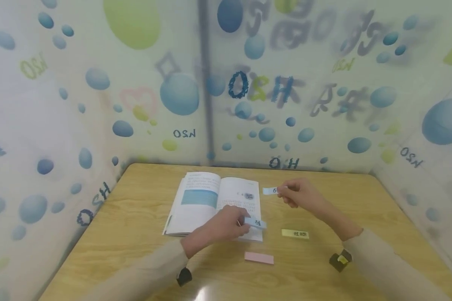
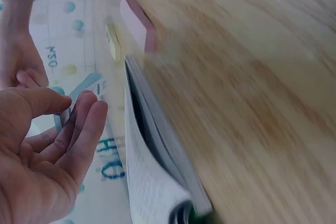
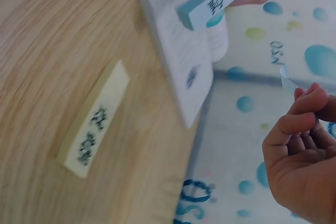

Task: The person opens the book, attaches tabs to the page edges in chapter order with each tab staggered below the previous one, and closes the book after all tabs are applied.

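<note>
Over the lower right page of an open book (image 1: 235,190), my left hand (image 1: 227,222) grips a light-blue sticky note pad (image 1: 258,223) between thumb and fingers. Dark handwriting marks the pad's top, and its thickness shows in the right wrist view. To the right of the book, my right hand (image 1: 303,193) pinches a single light-blue sticky note (image 1: 269,191) by one end, with a dark mark near the fingertips. In the right wrist view this note (image 3: 287,83) is a thin, curled sheet, apart from the pad.
A yellow sticky note pad (image 1: 295,234) with handwriting lies on the wooden table (image 1: 124,234), right of the book. Nearer me lies a pink sticky note pad (image 1: 259,258). Behind the table rises a wall (image 1: 154,146) with bubble prints.
</note>
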{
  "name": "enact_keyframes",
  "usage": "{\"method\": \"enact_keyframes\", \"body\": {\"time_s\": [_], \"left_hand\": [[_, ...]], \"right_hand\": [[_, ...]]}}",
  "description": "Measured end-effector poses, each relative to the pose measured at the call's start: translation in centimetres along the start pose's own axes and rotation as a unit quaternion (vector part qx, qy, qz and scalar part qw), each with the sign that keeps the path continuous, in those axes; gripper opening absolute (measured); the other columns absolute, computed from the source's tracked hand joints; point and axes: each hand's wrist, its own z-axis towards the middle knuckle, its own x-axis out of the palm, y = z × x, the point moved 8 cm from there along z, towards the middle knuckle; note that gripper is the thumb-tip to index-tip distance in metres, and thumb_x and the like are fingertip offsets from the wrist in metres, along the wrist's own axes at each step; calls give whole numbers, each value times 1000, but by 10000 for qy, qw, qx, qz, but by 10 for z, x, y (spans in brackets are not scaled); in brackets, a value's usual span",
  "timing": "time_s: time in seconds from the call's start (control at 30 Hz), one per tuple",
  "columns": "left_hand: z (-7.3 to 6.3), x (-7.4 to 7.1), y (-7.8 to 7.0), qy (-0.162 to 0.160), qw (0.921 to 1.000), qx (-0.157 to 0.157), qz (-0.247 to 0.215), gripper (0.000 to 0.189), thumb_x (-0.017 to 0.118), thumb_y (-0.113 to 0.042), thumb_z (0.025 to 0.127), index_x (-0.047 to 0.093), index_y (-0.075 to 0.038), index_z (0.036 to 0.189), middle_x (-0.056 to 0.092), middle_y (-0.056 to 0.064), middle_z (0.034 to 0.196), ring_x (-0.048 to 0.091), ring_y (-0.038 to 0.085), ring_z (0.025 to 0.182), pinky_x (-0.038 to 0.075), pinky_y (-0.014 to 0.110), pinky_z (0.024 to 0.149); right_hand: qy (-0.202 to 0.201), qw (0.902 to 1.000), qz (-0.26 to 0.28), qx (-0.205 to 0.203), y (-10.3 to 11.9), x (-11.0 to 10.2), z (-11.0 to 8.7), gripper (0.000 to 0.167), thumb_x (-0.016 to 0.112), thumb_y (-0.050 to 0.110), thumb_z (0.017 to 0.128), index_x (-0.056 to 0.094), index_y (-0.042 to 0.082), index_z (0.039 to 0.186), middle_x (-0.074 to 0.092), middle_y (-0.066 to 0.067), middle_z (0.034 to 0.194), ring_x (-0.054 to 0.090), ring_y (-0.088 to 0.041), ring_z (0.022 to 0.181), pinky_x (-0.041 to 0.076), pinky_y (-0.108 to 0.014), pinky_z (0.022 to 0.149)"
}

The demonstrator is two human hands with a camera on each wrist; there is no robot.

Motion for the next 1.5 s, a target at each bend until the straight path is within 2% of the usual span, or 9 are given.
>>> {"method": "enact_keyframes", "body": {"time_s": [0.13, 0.37, 0.47, 0.63, 0.7, 0.8, 0.97, 1.2, 1.5], "left_hand": [[8, 23, -12, 292, 9995, 47, -128, 10, 72, -13, 93, 75, -9, 101, 63, -13, 74, 57, 4, 61, 47, 19, 54], [22, 62, -37, 721, 9963, 327, 344, 5, 69, -15, 94, 72, -12, 93, 57, -11, 65, 46, 2, 51, 38, 16, 47], [22, 73, -42, 858, 9955, 286, 298, 8, 70, -15, 94, 69, -15, 86, 56, -10, 62, 45, 3, 47, 38, 17, 44], [18, 80, -45, 990, 9949, 144, 151, 16, 69, -13, 93, 63, -17, 78, 58, -10, 59, 52, 2, 44, 43, 17, 40], [17, 81, -43, 1022, 9947, 64, 97, 15, 69, -13, 93, 64, -16, 80, 59, -9, 58, 53, 2, 43, 43, 17, 40], [16, 79, -40, 1007, 9947, -57, 201, 4, 68, -14, 94, 70, -12, 95, 58, -9, 60, 50, 4, 43, 42, 18, 42], [14, 71, -29, 899, 9950, -289, 329, 30, 67, -18, 95, 69, -9, 123, 64, -7, 70, 53, 6, 51, 46, 20, 48], [13, 48, -9, 568, 9969, -342, 425, 32, 69, -20, 94, 66, -13, 125, 67, -5, 86, 59, 5, 68, 50, 22, 59], [10, 22, 3, -1, 9924, 124, 1228, 24, 69, -20, 96, 70, -10, 118, 69, -1, 104, 63, 12, 98, 51, 28, 87]], "right_hand": [[-111, 9996, 99, 244, -19, -4, 6, 30, 61, 24, 104, 69, 0, 89, 56, -8, 68, 46, -16, 57, 47, -32, 61], [-197, 9986, 33, 481, -43, -1, 16, 29, 62, 23, 103, 72, -1, 91, 59, -7, 69, 48, -14, 57, 47, -28, 59], [-163, 9989, -36, 428, -46, 2, 17, 32, 61, 24, 104, 71, -4, 92, 58, -7, 68, 47, -14, 57, 46, -28, 60], [-174, 9989, 10, 434, -48, 4, 18, 32, 62, 22, 103, 71, -7, 95, 61, -10, 70, 49, -14, 57, 47, -27, 57], [-172, 9988, 31, 457, -50, 5, 18, 30, 62, 21, 103, 71, -6, 96, 62, -12, 71, 50, -14, 57, 46, -27, 56], [-158, 9988, 79, 466, -55, 6, 19, 28, 61, 20, 104, 72, -5, 97, 62, -13, 72, 50, -14, 57, 45, -27, 54], [-100, 9991, 95, 401, -59, 8, 21, 28, 60, 19, 104, 71, -5, 96, 61, -10, 70, 50, -14, 56, 44, -27, 54], [-70, 9986, 59, 530, -67, 10, 22, 31, 63, 20, 102, 69, -8, 93, 60, -9, 69, 50, -13, 57, 43, -25, 54], [131, 9979, -216, 593, -76, 16, 30, 31, 61, 22, 103, 69, -6, 93, 61, -8, 71, 52, -14, 60, 46, -24, 55]]}}
